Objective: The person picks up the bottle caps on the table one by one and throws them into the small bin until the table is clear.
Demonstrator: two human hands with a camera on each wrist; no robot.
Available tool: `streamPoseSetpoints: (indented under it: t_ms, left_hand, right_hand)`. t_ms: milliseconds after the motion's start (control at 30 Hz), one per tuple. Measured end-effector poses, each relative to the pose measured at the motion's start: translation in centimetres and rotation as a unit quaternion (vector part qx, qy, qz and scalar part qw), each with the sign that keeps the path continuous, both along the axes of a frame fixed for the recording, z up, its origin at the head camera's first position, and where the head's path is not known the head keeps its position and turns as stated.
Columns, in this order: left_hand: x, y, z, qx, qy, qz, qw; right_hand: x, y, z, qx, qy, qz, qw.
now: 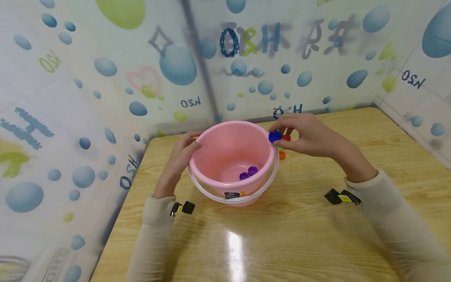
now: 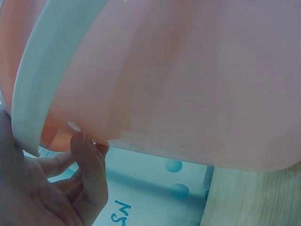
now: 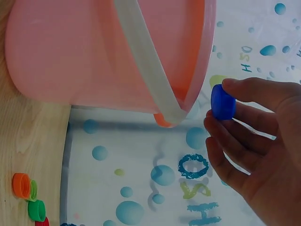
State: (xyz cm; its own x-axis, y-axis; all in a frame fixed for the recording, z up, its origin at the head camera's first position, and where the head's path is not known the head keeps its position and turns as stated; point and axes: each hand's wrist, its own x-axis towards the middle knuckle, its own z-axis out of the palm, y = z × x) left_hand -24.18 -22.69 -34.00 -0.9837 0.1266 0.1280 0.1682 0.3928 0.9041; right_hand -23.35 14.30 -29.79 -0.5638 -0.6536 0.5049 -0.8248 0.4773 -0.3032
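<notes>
A pink bucket (image 1: 232, 156) with a white handle (image 1: 202, 188) stands on the table, its mouth tipped toward me. My left hand (image 1: 183, 152) grips the rim at the left side; in the left wrist view its fingers (image 2: 89, 165) curl by the handle's end. Beside the right rim, my right hand (image 1: 310, 135) pinches a blue bottle cap (image 3: 223, 102) between thumb and fingers. Two purple bottle caps (image 1: 252, 170) lie on the bucket's floor. In the right wrist view an orange cap (image 3: 21, 185), a green cap (image 3: 36, 210) and others rest on the table, partly hidden in the head view.
The wooden table (image 1: 299, 235) extends around the bucket. Walls covered with a bubble-patterned sheet (image 1: 218, 86) rise along its back and sides. A small black device (image 1: 340, 196) is strapped to each wrist.
</notes>
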Motion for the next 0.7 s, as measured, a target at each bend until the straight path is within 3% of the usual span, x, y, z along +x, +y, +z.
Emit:
streamPoseSetpoints:
  t_ms: [700]
  left_hand:
    - [0.1, 0.0, 0.0, 0.005, -0.005, 0.000, 1.0000]
  right_hand:
    - [-1.6, -2.6, 2.3, 0.028, -0.034, 0.030, 0.999]
